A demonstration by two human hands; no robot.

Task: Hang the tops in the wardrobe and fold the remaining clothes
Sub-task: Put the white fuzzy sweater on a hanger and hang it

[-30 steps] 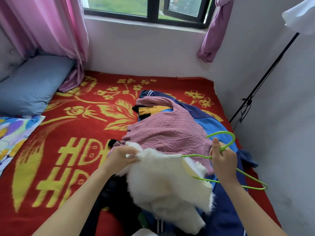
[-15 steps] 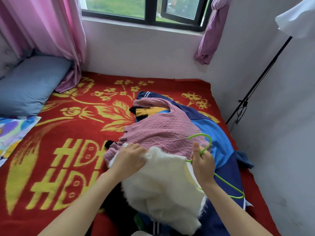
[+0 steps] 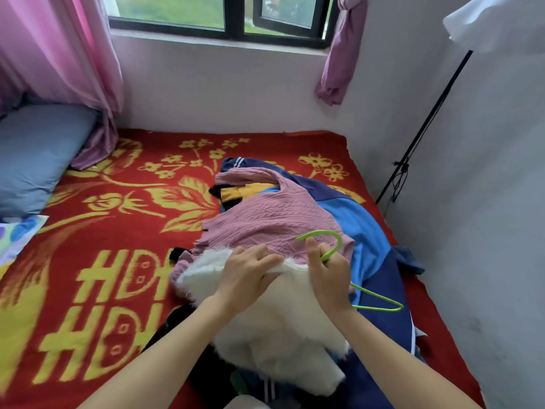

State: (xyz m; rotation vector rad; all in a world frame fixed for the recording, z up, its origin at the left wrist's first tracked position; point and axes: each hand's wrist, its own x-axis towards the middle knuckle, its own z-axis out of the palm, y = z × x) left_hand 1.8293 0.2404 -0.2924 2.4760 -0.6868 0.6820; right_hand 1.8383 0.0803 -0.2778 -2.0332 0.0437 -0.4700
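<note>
We have one view, from a wide-angle camera worn on the person's head, looking forward and down over the red blanket (image 3: 118, 290) of a bed. It sits close: both forearms enter from 6 o'clock, and the left hand (image 3: 247, 276) and right hand (image 3: 327, 278) meet just below centre. The window (image 3: 177, 10) closes the frame at 12 o'clock, a blue-grey pillow (image 3: 32, 154) lies at 9 o'clock, and the side wall (image 3: 472, 231) runs down 3 o'clock

Hanger partly hidden
The green hanger (image 3: 341, 242) is covered on its left half by the right hand (image 3: 326, 276) and white fluffy top (image 3: 280, 335); the pillow (image 3: 32, 160) is cut off at the left edge.
</note>
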